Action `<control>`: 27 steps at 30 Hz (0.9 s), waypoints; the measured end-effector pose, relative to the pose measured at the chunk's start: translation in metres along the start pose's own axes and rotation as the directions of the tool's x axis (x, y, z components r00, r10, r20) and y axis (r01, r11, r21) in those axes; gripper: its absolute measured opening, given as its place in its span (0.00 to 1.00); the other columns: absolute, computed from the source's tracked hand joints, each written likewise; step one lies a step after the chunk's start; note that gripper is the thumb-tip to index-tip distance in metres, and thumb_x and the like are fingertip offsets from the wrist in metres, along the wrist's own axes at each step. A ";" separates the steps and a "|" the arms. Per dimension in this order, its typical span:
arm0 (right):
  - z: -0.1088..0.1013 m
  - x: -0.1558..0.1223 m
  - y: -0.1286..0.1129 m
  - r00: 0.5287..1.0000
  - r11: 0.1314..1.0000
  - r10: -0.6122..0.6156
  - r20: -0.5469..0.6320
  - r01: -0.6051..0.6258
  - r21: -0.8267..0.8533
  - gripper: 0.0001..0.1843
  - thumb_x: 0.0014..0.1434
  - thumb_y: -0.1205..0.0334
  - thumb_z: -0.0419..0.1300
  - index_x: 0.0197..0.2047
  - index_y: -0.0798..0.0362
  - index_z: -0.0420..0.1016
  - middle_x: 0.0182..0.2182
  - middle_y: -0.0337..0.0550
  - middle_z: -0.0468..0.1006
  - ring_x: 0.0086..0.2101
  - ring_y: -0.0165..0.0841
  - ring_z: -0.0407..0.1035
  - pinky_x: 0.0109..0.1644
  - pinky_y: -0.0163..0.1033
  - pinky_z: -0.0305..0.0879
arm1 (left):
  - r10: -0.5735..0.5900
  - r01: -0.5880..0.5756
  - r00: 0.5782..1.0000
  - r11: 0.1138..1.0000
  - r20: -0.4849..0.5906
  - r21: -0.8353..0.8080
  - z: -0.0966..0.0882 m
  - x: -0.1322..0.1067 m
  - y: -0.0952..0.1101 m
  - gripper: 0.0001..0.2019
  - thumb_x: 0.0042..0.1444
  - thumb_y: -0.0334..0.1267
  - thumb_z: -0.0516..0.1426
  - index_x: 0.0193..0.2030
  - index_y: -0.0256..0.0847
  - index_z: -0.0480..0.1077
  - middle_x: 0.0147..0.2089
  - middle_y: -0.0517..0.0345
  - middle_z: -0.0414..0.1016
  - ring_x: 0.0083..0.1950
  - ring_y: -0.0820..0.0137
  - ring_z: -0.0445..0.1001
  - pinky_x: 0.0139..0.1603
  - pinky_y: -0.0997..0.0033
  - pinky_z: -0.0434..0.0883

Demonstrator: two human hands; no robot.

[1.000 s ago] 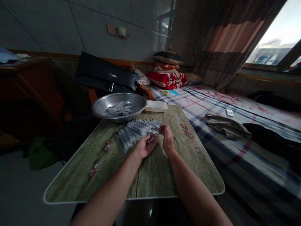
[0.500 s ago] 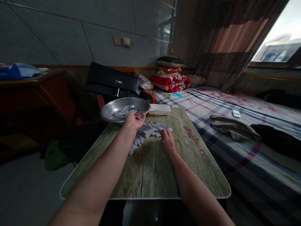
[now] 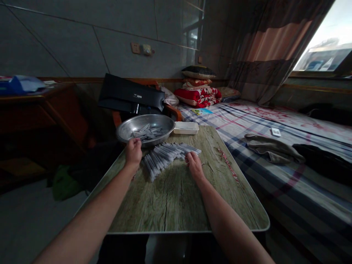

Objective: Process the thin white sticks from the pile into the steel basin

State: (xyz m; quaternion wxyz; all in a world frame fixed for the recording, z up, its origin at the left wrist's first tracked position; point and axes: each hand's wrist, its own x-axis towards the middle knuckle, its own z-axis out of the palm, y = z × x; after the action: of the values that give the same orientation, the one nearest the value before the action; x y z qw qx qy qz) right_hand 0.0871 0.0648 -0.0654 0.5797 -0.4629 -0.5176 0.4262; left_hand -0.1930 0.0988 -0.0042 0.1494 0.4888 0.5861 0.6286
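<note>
A fanned row of thin whitish pen-like sticks with dark far ends lies on the wood-patterned table. Behind it stands a wide metal bowl with more loose slim pieces inside. My left hand is at the bowl's front left rim, left of the row, fingers closed; what they hold, if anything, is hidden. At the row's right end is my right hand, fingers curled together beside the last sticks. Whether it grips one cannot be made out.
Right of the bowl sits a white plastic tray. A red-and-white beaded strip lies along the table's right side. A black monitor leans on a chair behind. The bed borders the table on the right.
My left hand has moved left and slightly towards me, from above the row and the bowl's right part to its front left rim. My right hand has barely shifted.
</note>
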 end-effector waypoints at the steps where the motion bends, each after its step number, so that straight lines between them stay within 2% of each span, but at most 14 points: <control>1: 0.000 0.000 0.001 1.000 1.000 -0.005 0.006 0.005 -0.005 0.15 0.60 0.47 0.57 0.31 0.49 0.73 0.28 0.40 0.73 0.30 0.34 0.65 0.30 0.36 0.59 | 0.069 -0.073 0.997 0.990 0.036 0.118 -0.006 -0.009 -0.004 0.05 0.57 0.39 0.55 0.39 0.42 0.68 0.45 0.50 0.73 0.57 0.56 0.71 0.65 0.53 0.64; 4: 0.001 -0.001 0.003 1.000 0.999 -0.025 0.020 0.025 -0.022 0.15 0.61 0.48 0.57 0.31 0.49 0.73 0.27 0.39 0.73 0.30 0.34 0.65 0.29 0.35 0.59 | 0.220 -0.253 0.966 0.910 0.134 0.329 -0.014 -0.032 -0.009 0.07 0.56 0.38 0.54 0.41 0.42 0.68 0.50 0.44 0.71 0.58 0.54 0.70 0.66 0.53 0.64; 6: 0.000 -0.001 0.003 0.999 0.998 -0.035 0.015 0.036 -0.046 0.15 0.61 0.48 0.57 0.30 0.49 0.73 0.27 0.38 0.73 0.29 0.34 0.65 0.30 0.35 0.59 | 0.244 -0.283 0.959 0.870 0.145 0.403 -0.013 -0.042 -0.011 0.08 0.57 0.39 0.53 0.42 0.42 0.68 0.49 0.43 0.70 0.56 0.54 0.70 0.63 0.53 0.66; 8: 0.000 -0.001 0.003 0.999 0.998 -0.037 0.007 0.037 -0.057 0.15 0.61 0.48 0.57 0.30 0.49 0.73 0.26 0.38 0.73 0.29 0.34 0.65 0.30 0.36 0.59 | 0.208 -0.267 0.963 0.836 0.174 0.479 -0.010 -0.048 -0.018 0.08 0.59 0.39 0.52 0.42 0.42 0.68 0.48 0.43 0.71 0.55 0.54 0.71 0.62 0.52 0.67; 10: -0.001 0.000 0.003 0.999 0.999 -0.034 0.004 0.034 -0.041 0.15 0.61 0.49 0.58 0.29 0.49 0.73 0.25 0.38 0.72 0.28 0.34 0.64 0.29 0.36 0.58 | 0.125 -0.245 0.961 0.800 0.247 0.547 -0.007 -0.051 -0.029 0.09 0.60 0.40 0.52 0.43 0.42 0.70 0.49 0.43 0.73 0.57 0.53 0.71 0.63 0.52 0.66; 13: -0.001 0.001 0.005 0.999 0.999 -0.035 0.012 0.035 -0.030 0.13 0.60 0.50 0.59 0.28 0.49 0.72 0.25 0.38 0.71 0.28 0.34 0.63 0.29 0.36 0.58 | 0.007 -0.223 0.942 0.760 0.335 0.611 -0.002 -0.050 -0.046 0.16 0.61 0.42 0.52 0.52 0.40 0.72 0.59 0.41 0.72 0.62 0.53 0.69 0.66 0.53 0.63; 17: 0.000 0.000 0.006 0.999 0.992 -0.041 0.024 0.044 -0.115 0.13 0.60 0.51 0.58 0.28 0.48 0.71 0.25 0.38 0.71 0.29 0.34 0.63 0.29 0.36 0.58 | -0.061 -0.199 0.922 0.774 0.383 0.602 0.009 -0.043 -0.058 0.22 0.63 0.45 0.53 0.62 0.39 0.69 0.66 0.39 0.68 0.67 0.52 0.67 0.67 0.53 0.62; 22: 0.000 -0.002 0.001 0.998 0.988 -0.061 0.028 0.065 -0.141 0.11 0.59 0.54 0.58 0.27 0.47 0.70 0.24 0.37 0.68 0.29 0.35 0.62 0.31 0.37 0.58 | -0.095 -0.165 0.917 0.793 0.388 0.586 0.030 -0.044 -0.053 0.21 0.63 0.47 0.54 0.60 0.44 0.72 0.64 0.41 0.72 0.65 0.51 0.69 0.66 0.51 0.62; 27: 0.001 -0.004 -0.003 0.992 0.961 -0.108 0.071 0.122 -0.248 0.08 0.58 0.57 0.59 0.28 0.48 0.72 0.24 0.37 0.68 0.29 0.35 0.62 0.37 0.39 0.60 | -0.147 -0.068 0.933 0.825 0.329 0.561 0.050 -0.061 -0.037 0.22 0.63 0.47 0.55 0.60 0.41 0.72 0.62 0.37 0.72 0.64 0.48 0.70 0.66 0.50 0.62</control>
State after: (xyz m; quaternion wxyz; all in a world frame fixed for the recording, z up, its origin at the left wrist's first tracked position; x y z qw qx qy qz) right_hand 0.0853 0.0604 -0.0630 0.5250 -0.4897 -0.6098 0.3357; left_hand -0.1386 0.0919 -0.0718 0.1160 0.6046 0.7183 0.3241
